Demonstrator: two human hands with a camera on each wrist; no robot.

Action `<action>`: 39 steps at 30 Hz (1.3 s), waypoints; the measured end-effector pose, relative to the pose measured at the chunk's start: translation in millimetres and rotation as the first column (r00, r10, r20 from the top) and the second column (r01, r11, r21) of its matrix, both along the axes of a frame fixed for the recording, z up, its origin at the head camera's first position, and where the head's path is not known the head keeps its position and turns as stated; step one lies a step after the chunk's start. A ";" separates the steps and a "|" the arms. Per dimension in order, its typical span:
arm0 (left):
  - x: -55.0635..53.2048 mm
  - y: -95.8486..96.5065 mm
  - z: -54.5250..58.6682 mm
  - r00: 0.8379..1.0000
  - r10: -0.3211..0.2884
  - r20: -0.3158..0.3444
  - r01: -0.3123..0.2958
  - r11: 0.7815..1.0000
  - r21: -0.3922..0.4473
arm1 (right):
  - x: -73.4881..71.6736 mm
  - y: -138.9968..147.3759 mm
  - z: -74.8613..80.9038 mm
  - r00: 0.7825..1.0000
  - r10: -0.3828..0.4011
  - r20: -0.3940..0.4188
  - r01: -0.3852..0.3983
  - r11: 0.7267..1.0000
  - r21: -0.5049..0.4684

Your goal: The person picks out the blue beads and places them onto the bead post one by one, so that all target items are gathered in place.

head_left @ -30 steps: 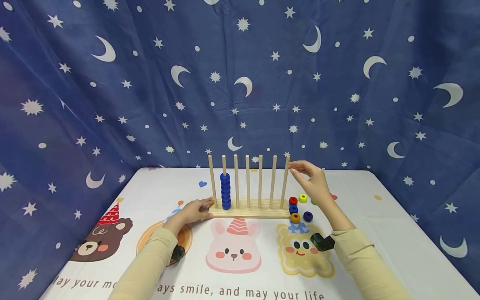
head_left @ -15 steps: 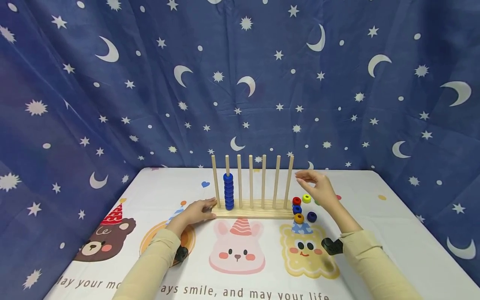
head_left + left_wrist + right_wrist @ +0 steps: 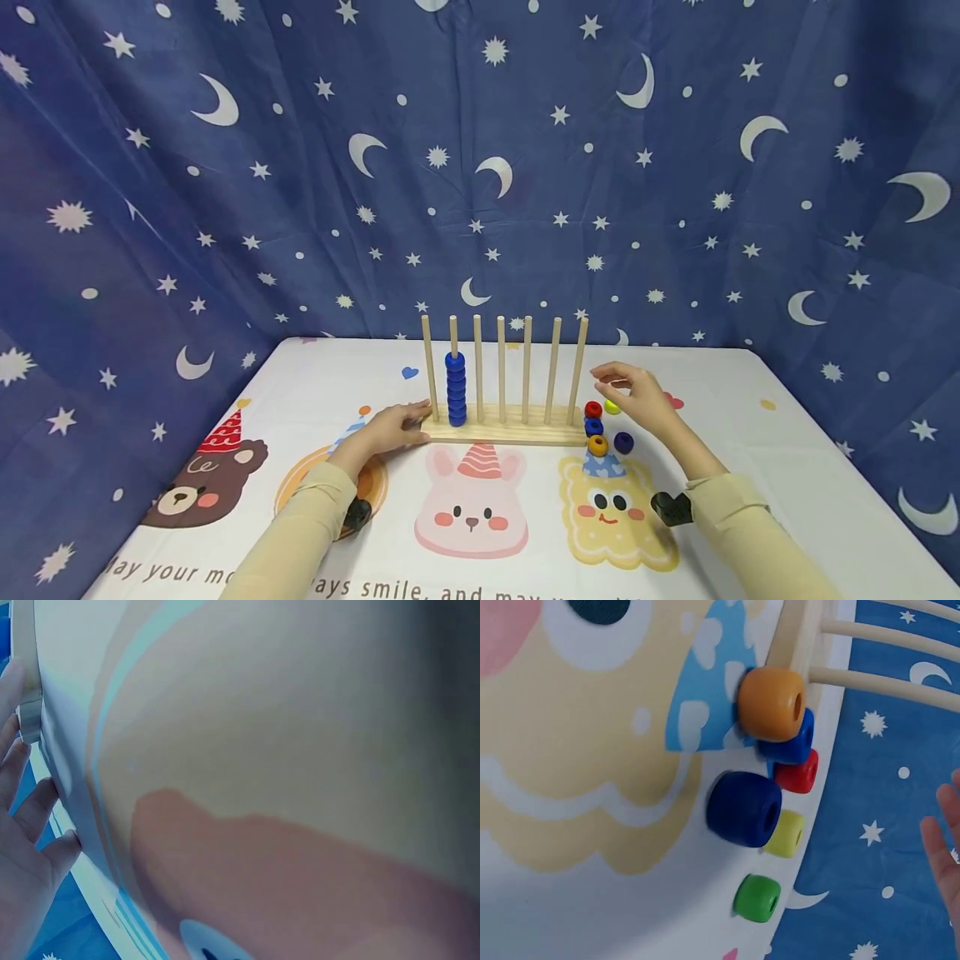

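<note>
A wooden peg rack [image 3: 517,435] stands on the table with a row of upright pegs. Blue beads [image 3: 456,392] are stacked on its second peg from the left. My left hand [image 3: 386,429] holds the rack's left end, thumb at the front corner and fingers behind; in the left wrist view its other fingers [image 3: 37,810] spread apart. My right hand [image 3: 637,398] hovers beside the rightmost peg, fingers loosely bent and nothing seen between them. Below it lie loose beads: orange [image 3: 771,703], blue [image 3: 795,742], red [image 3: 799,772], dark blue [image 3: 744,808], yellow [image 3: 785,834] and green [image 3: 757,898].
The white tablecloth [image 3: 810,500] carries printed animal faces and lettering. A blue curtain [image 3: 480,167] with moons and stars hangs behind and at both sides. Black wrist devices [image 3: 671,508] sit under the sleeves [image 3: 750,525].
My right hand has moved from the rightmost peg's upper part, away to the right and down above the loose beads. The left hand stays at the rack's end. The view has shifted slightly.
</note>
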State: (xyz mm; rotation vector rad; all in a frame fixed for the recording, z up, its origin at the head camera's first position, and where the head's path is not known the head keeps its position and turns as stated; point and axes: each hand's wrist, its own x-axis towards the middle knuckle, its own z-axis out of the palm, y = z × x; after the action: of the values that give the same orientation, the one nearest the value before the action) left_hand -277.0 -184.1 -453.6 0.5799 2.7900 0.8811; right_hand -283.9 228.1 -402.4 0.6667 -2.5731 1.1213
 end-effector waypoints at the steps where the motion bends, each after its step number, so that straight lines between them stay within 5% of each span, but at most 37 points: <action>1: 0.4 -0.5 -1.1 1.000 0.000 0.000 0.000 1.000 -0.001 | 0.3 0.8 -1.8 1.000 0.006 0.009 -0.006 1.000 0.009; 20: 2.4 -2.5 -2.9 1.000 -0.006 -0.002 0.006 1.000 0.001 | -5.5 8.7 -19.5 0.977 0.100 0.188 -0.131 0.978 0.160; 39: 0.2 -1.2 -1.0 1.000 -0.007 -0.005 0.007 1.000 -0.003 | -7.4 11.9 -31.8 0.966 0.098 0.237 -0.160 0.954 0.255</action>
State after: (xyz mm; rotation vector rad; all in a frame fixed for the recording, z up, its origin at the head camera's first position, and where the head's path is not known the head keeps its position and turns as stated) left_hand -276.8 -185.4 -454.6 0.5918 2.7915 0.8752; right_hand -291.3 240.0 -434.2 0.8254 -2.9491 0.9322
